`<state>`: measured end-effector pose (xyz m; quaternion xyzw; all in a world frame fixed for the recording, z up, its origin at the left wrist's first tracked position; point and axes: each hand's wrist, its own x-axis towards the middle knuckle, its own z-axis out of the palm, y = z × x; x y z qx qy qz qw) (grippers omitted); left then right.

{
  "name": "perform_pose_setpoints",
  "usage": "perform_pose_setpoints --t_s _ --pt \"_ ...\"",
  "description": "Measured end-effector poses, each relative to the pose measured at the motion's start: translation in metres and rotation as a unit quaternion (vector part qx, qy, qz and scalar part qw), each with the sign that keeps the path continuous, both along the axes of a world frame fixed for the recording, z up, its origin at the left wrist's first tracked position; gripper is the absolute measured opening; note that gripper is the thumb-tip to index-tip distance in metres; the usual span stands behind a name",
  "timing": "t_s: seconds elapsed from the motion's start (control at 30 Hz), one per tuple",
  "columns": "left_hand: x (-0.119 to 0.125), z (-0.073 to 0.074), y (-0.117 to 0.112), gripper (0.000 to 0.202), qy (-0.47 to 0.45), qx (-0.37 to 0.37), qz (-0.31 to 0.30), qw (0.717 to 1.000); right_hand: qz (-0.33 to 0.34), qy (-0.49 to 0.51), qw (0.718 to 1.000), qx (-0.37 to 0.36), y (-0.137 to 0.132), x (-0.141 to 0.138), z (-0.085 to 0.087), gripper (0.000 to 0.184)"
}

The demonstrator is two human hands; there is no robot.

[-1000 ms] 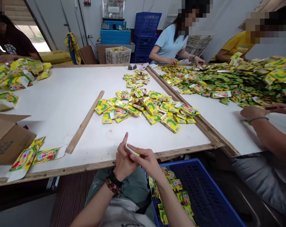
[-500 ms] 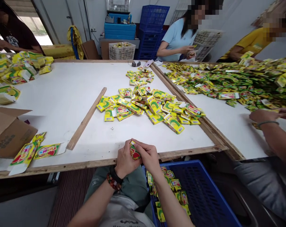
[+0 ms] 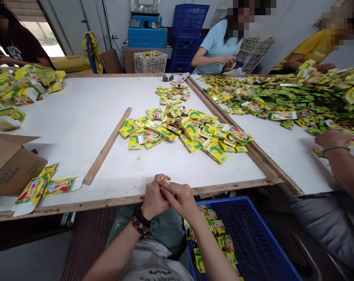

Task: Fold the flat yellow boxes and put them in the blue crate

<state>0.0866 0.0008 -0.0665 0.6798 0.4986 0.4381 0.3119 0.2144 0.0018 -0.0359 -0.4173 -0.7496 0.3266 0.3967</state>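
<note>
Both of my hands meet over the front edge of the white table, closed around one small yellow box. My left hand wraps it from the left, and my right hand presses on it from the right. Only a sliver of the box shows between the fingers; the rest is hidden. Beyond my hands lies a loose pile of yellow and green printed boxes, some with white flaps sticking out. Below my right forearm, a blue crate holds several more small boxes along its left side.
A wooden strip lies left of the pile; a wooden divider runs along its right. At left are a cardboard box and flat cartons. A big heap of packets covers the right table. Co-workers sit around the tables.
The box between my hands has tipped and is more covered by my fingers; its red and green face no longer shows. At right, a co-worker's hand has shifted towards the heap.
</note>
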Motion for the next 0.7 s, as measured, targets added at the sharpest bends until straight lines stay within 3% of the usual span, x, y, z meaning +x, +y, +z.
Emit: perform_pose_setpoints --t_s 0.07,0.17,0.3,0.37,0.43,0.5,0.57,0.63,0.7 --pt "-0.001 -0.001 0.000 0.041 -0.005 -0.001 0.003 1.000 -0.003 -0.021 1.000 -0.016 -0.004 -0.002 0.004 0.037" --pt "0.000 -0.003 0.001 0.041 -0.013 -0.027 0.011 0.999 -0.062 -0.064 0.995 -0.043 -0.010 -0.010 0.008 0.047" --pt "0.001 -0.001 -0.001 0.028 -0.035 -0.027 0.001 0.999 -0.084 -0.119 0.989 -0.024 -0.013 -0.023 0.010 0.046" --pt "-0.002 0.002 -0.002 0.033 -0.015 -0.026 -0.025 0.999 -0.078 -0.113 0.990 -0.033 -0.014 -0.018 0.011 0.044" --pt "-0.010 0.009 0.006 0.046 0.055 -0.014 -0.091 0.994 -0.099 -0.100 0.988 -0.062 -0.018 0.003 0.012 0.043" --pt "-0.022 0.019 0.029 0.055 0.153 0.009 -0.169 0.974 -0.156 -0.141 0.972 -0.106 -0.027 0.038 0.012 0.043" --pt "-0.035 0.031 0.067 0.053 0.249 0.025 -0.177 0.952 -0.227 -0.256 0.928 -0.149 -0.038 0.078 0.013 0.039" --pt "-0.046 0.043 0.114 0.045 0.346 0.003 -0.044 0.937 -0.262 -0.334 0.889 -0.173 -0.048 0.106 0.013 0.035" --pt "-0.054 0.050 0.158 0.044 0.359 -0.005 0.008 0.933 -0.241 -0.315 0.902 -0.172 -0.053 0.115 0.014 0.036"
